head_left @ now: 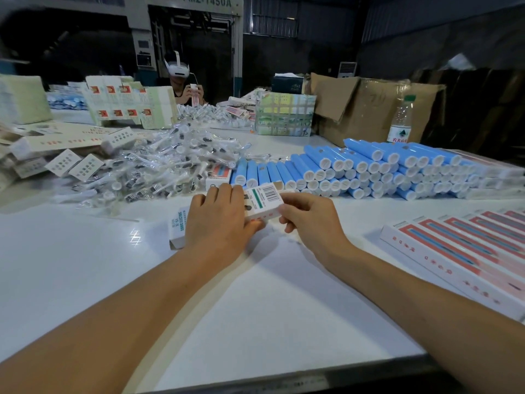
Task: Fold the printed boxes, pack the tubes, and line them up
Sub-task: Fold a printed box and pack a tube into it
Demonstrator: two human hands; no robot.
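Printed box: one unit, at mid-counter, held between both your hands just near of the blue tubes. Left hand lies over its left half, fingers curled on it; right hand pinches the barcode end. Likely light, thin card, easily creased; take it by the long edges, not the end flaps. Tubes: stacked far right, probably smooth and prone to roll. Packed boxes: lined up at near right.

Two hands, one held box, one water bottle, many uncountable blue tubes.
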